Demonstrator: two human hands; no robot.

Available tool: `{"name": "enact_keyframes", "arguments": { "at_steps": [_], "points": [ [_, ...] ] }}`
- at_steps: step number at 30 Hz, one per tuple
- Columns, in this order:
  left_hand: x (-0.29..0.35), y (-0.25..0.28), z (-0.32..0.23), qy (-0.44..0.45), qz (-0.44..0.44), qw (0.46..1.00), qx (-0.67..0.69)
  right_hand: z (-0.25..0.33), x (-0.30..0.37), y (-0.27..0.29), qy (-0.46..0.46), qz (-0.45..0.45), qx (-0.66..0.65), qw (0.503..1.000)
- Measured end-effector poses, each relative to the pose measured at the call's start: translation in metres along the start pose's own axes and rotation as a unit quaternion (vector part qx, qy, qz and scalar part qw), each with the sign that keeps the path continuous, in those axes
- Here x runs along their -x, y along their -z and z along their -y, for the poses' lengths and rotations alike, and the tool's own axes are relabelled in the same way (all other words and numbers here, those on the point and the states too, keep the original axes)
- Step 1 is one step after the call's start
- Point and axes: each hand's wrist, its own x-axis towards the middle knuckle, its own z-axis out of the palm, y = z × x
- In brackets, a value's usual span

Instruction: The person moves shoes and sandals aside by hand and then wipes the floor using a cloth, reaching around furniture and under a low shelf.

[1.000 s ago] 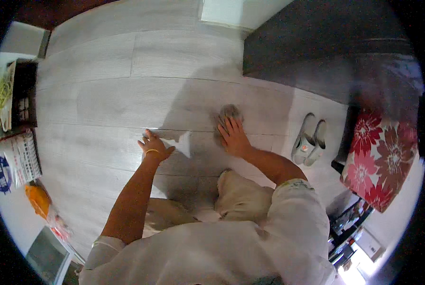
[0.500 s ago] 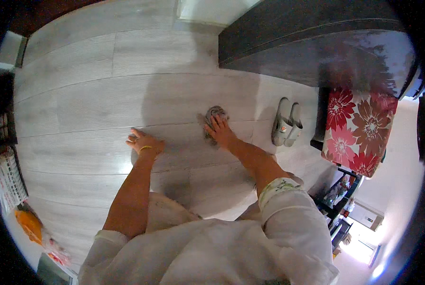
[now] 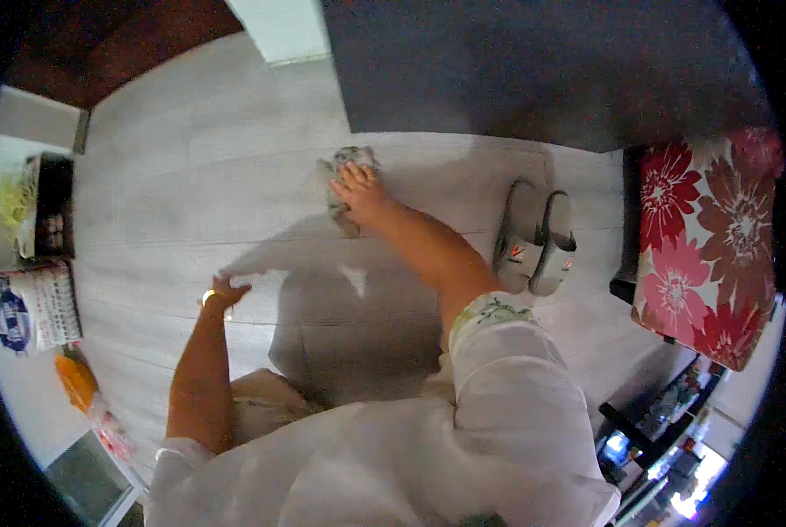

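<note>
The grey cloth (image 3: 356, 158) has been moved nearer the dark cabinet (image 3: 516, 70). It is covered on the floor (image 3: 191, 193) by the right hand (image 3: 361, 195), fingers extended; the left hand (image 3: 223, 292), empty and loosely spread, is held well apart

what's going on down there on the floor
A person in a white top leans over a pale plank floor, the right hand resting on a crumpled grey cloth. The left hand is nearer the body and to the left, with nothing visible in it; whether it touches the floor is hard to tell. Grey slippers lie to the right.
</note>
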Motion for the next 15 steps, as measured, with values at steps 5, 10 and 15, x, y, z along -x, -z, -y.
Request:
{"name": "enact_keyframes", "arguments": {
  "at_steps": [5,10,15],
  "points": [
    [0.094,0.021,-0.136,0.071,0.000,0.993,-0.096,-0.122,0.082,0.026,-0.078,-0.037,0.018,0.996],
    [0.176,0.015,-0.331,-0.107,0.009,0.987,-0.123,-0.226,0.202,0.078,-0.303,-0.028,-0.016,0.953],
    [0.206,-0.018,-0.473,-0.339,-0.020,0.925,-0.167,-0.353,0.338,0.058,-0.526,-0.044,0.022,0.849]
  ]
}}
